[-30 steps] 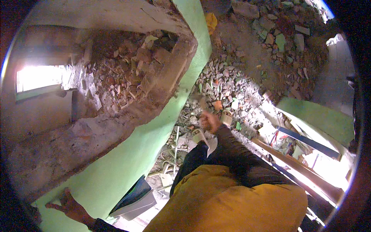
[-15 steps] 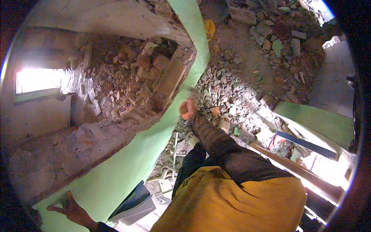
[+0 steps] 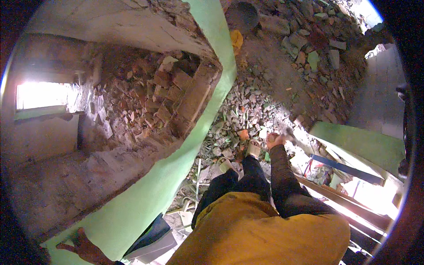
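Observation:
My left hand point(image 3: 84, 248) rests with its fingers spread against the green-painted face of a broken wall point(image 3: 145, 187) at the lower left. To the right of that wall, over the rubble, my right hand point(image 3: 274, 141) is closed in a fist at the end of a dark sleeve. From the fist sticks out a blurred greyish tool point(image 3: 291, 134); motion smears it, and I cannot make out its kind. The tool is apart from the wall. The wall's upper edge shows rough, bare masonry.
Broken brick and stone rubble point(image 3: 247, 104) lies around my sandalled feet. Beyond the wall is a room with a brick heap point(image 3: 145, 97) and a bright window point(image 3: 42, 95). On the right are a green slab point(image 3: 357, 143) and wooden planks point(image 3: 344, 196). A dark round pan point(image 3: 242, 17) stands far off.
My right hand has swung right, away from the green wall and over the rubble, with the blurred tool in it. The left hand stays on the wall. The view has shifted slightly.

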Available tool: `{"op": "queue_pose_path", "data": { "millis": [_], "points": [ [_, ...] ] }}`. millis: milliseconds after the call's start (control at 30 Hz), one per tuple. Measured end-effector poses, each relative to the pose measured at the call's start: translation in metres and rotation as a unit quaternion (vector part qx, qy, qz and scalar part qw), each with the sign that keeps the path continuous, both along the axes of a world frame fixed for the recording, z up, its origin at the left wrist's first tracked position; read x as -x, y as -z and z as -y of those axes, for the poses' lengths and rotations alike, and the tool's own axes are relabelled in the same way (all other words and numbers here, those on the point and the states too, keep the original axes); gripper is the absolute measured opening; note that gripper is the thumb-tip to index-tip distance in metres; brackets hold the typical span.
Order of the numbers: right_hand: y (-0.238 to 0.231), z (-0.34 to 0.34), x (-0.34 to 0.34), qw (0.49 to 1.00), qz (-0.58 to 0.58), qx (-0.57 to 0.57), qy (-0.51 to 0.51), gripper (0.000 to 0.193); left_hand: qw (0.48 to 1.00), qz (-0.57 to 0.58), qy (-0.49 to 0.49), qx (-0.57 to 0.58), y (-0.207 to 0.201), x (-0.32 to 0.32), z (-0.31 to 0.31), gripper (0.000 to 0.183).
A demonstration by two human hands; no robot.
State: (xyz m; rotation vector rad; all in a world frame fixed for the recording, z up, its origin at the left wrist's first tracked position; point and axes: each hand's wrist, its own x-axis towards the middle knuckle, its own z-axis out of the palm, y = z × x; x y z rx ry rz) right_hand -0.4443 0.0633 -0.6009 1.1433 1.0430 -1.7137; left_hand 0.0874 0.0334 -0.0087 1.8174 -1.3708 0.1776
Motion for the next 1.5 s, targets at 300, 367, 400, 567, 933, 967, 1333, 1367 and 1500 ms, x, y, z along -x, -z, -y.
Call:
{"op": "queue_pose_path", "data": {
  "millis": [300, 367, 400, 567, 933, 967, 1333, 1367, 1500],
  "points": [
    [-0.099, 0.189, -0.199, 0.896, 0.124, 0.356, -0.233, 0.04, 0.959, 0.208, -0.177, -0.075, -0.002, 0.047, -0.01, 0.102],
    [-0.103, 0.183, -0.176, 0.827, 0.05, 0.463, -0.315, 0.037, 0.95, 0.241, -0.168, -0.103, -0.001, 0.04, -0.011, 0.101],
    [-0.101, 0.172, -0.156, 0.775, 0.097, 0.509, -0.361, 0.039, 0.954, 0.231, -0.165, -0.094, 0.0, 0.034, -0.012, 0.101],
    [-0.061, 0.061, -0.054, 0.843, 0.101, 0.408, -0.336, 0.041, 0.741, 0.638, -0.141, -0.155, -0.004, 0.007, -0.016, 0.112],
    [-0.051, 0.107, -0.091, 0.992, 0.038, 0.117, -0.026, 0.042, 0.914, 0.4, -0.045, -0.053, -0.01, 0.039, 0.008, 0.097],
    [-0.066, 0.14, -0.132, 0.985, 0.072, 0.142, -0.063, 0.04, 0.956, 0.267, -0.119, -0.031, -0.004, 0.045, 0.005, 0.097],
    [-0.025, 0.029, -0.042, 0.894, 0.082, 0.306, -0.315, 0.044, 0.929, 0.341, -0.104, -0.1, -0.003, 0.018, -0.013, 0.1],
    [-0.011, -0.003, -0.016, 0.9, 0.029, 0.275, -0.337, 0.047, 0.906, 0.395, -0.103, -0.114, -0.003, 0.016, -0.012, 0.1],
    [0.023, -0.075, 0.046, 0.999, 0.024, 0.021, -0.019, 0.044, 0.898, 0.344, -0.229, -0.148, -0.006, 0.022, -0.012, 0.1]
  ]
}}
